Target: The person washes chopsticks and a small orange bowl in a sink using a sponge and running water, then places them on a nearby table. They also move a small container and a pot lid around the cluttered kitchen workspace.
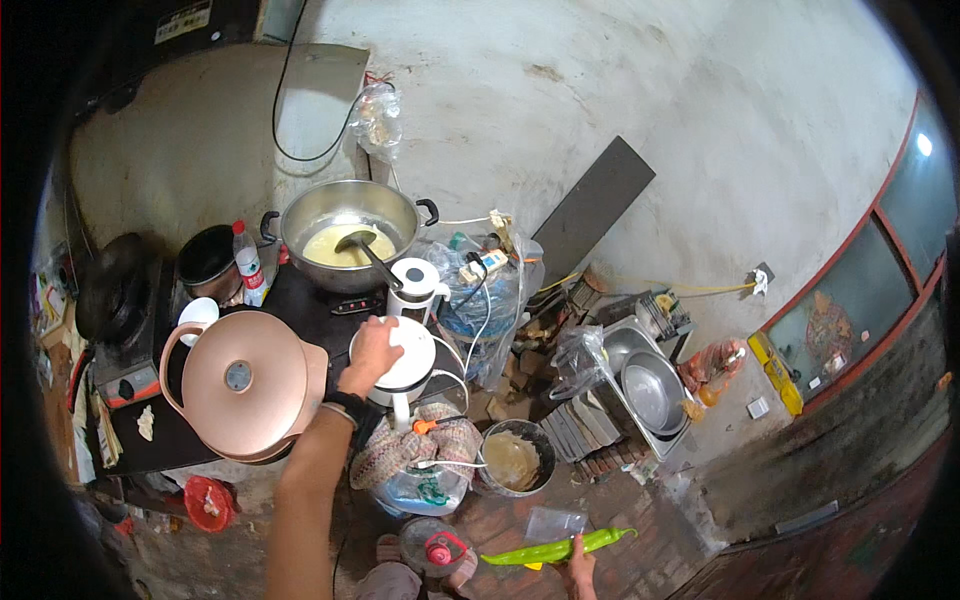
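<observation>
My left hand reaches across the black table, its fingers curled on the white lid of a small electric pot. The pot's white handle points towards me. Low in the view, my right hand holds a long green pepper by its middle, level above the floor. Behind the white pot stands a white jug-like appliance. A large steel pot behind it holds pale yellow liquid and a black ladle.
A pink lidded pot stands left of my forearm. A plastic bottle is at the back. Right of the table are a bagged water bottle, a bucket and a sink. A cloth-topped bag stands in front.
</observation>
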`<state>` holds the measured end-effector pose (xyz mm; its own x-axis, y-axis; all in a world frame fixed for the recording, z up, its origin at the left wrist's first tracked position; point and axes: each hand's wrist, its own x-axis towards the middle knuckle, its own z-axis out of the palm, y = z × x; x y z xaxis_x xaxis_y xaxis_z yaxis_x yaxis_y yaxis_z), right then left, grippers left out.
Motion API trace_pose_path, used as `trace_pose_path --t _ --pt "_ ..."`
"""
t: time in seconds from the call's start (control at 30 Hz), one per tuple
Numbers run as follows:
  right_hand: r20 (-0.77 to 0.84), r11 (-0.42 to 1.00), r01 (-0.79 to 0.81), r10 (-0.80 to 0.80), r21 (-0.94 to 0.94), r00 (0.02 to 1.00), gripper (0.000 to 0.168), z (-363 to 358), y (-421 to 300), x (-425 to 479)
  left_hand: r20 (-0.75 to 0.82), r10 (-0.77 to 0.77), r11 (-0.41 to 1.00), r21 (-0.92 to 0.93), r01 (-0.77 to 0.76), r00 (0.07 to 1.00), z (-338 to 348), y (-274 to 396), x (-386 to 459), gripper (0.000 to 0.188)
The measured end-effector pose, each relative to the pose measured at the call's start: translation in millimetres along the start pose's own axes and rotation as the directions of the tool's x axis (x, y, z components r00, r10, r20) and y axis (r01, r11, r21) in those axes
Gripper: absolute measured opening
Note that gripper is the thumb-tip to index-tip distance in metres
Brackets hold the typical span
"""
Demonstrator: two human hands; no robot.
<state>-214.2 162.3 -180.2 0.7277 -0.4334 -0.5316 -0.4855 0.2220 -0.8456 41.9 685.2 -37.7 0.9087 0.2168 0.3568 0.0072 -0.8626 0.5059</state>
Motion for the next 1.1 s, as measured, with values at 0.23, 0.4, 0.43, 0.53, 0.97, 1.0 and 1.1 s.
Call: trace_pose_path --t 0.23,0.4,0.43,0.53,0.97,1.0,1.1 --pt "-0.052 0.988 -0.016 0.024 0.151 0.998 0.056 -41.4 -11.6 13.6 -0.257 -0.225 0.93 -0.343 0.129 0.94 -75.0 -100.2 -31.1 0.038" --pt "-0.123 0.994 -0.083 0.091 0.075 0.988 0.056 -49.4 -18.7 19.9 -0.229 -0.399 0.891 0.131 0.434 0.888 -131.3 -132.5 -94.3 0.04" --pt "-0.107 0.993 -0.076 0.086 0.09 0.991 0.056 -47.0 -17.9 21.6 -0.214 -0.413 0.878 0.167 0.45 0.885 -132.4 -141.0 -109.4 0.04" --pt "-0.084 0.993 -0.048 0.057 0.104 0.995 0.056 -42.8 -14.6 33.7 -0.256 -0.407 0.867 0.193 0.459 0.877 -130.3 -141.8 -129.8 0.039" --pt "-0.184 0.992 -0.061 0.082 0.114 0.979 0.053 -11.9 -43.9 -3.6 0.575 -0.122 0.36 -0.734 0.576 0.809 53.7 59.8 -163.2 0.011" --pt "-0.149 0.991 0.005 0.015 0.13 0.989 0.052 -19.8 -33.6 2.9 0.606 0.007 0.318 -0.756 0.573 0.795 83.6 65.6 -164.8 0.013" --pt "-0.126 0.985 0.052 -0.031 0.165 0.992 0.051 -34.6 -33.8 -11.6 0.746 -0.137 0.183 -0.628 0.757 0.652 148.3 96.7 -150.4 0.018"
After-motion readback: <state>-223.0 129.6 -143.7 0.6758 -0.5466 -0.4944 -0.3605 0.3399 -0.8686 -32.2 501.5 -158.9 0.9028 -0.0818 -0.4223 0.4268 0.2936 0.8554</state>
